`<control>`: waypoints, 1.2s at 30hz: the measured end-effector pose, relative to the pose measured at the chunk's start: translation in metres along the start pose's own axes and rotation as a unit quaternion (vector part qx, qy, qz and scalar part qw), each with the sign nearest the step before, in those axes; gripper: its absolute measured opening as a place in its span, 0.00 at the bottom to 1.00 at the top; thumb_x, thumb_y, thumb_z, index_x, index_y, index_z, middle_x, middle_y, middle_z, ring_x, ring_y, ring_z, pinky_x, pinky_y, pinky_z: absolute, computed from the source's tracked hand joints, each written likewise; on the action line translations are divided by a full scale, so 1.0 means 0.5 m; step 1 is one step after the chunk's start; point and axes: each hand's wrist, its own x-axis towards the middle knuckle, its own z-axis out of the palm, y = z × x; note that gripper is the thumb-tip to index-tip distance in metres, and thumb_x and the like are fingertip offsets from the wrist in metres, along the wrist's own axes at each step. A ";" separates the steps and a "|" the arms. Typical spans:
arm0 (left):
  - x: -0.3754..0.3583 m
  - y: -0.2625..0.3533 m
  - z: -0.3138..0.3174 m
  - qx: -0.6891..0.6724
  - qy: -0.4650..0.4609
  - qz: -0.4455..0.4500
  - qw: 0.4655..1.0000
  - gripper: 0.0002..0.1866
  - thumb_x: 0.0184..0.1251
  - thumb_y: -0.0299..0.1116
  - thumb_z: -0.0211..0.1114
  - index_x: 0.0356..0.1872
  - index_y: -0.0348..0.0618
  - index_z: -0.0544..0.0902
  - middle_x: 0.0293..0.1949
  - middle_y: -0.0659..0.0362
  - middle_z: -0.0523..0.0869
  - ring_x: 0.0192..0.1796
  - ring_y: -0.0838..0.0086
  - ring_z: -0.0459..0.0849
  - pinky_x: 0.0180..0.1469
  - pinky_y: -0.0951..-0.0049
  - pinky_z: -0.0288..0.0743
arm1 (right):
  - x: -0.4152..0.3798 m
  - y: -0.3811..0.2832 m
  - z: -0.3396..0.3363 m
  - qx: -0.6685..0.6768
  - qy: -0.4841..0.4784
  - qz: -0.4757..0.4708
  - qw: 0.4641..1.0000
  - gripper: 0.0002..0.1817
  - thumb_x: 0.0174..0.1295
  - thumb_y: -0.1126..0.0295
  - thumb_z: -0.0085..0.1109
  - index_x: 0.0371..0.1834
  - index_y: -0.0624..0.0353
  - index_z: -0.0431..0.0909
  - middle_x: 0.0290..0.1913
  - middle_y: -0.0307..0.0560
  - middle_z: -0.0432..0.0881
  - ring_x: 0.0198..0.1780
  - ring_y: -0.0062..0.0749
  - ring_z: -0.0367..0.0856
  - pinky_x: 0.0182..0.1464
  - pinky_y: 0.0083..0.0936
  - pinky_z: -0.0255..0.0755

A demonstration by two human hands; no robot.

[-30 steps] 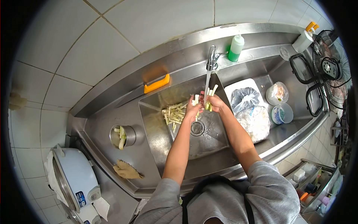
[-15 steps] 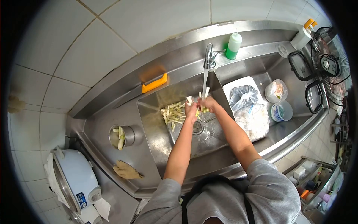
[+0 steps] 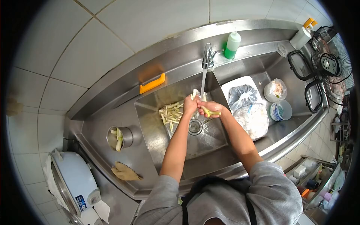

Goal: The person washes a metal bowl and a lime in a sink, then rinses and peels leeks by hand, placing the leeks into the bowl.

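Under the running tap (image 3: 207, 58), my two hands are close together above the sink basin (image 3: 152, 138). My left hand (image 3: 190, 105) is closed around cut vegetable stalks (image 3: 194, 93), whose whitish ends stick out at the top. Pale green stalks (image 3: 211, 112) lie in the curled fingers of my right hand (image 3: 216, 108). Water runs down between the hands. A loose pile of similar cut stalks (image 3: 172, 114) rests on the basin floor to the left, near the round drain (image 3: 195, 126).
On the left ledge are a metal cup (image 3: 127, 137) with stalk pieces and a brown cloth (image 3: 125, 171). An orange-handled tool (image 3: 152, 84) lies behind the basin. Bagged food (image 3: 252, 120), two plastic tubs (image 3: 275, 90), a green soap bottle (image 3: 232, 45) and a fan (image 3: 330, 65) are rightward.
My right hand has come lower and turned, so its stalks now point rightward. My left hand has moved in against it. The view has shifted slightly.
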 end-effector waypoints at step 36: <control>-0.054 -0.006 0.041 -0.361 0.010 -0.093 0.928 0.16 0.56 0.32 0.59 0.46 0.41 0.72 0.42 0.62 0.77 0.45 0.78 0.74 0.47 0.77 0.65 | 0.080 0.012 -0.002 -0.425 0.467 -0.284 0.722 0.14 0.52 0.63 0.51 0.31 0.65 0.72 0.30 0.63 0.76 0.37 0.56 0.75 0.37 0.40 0.68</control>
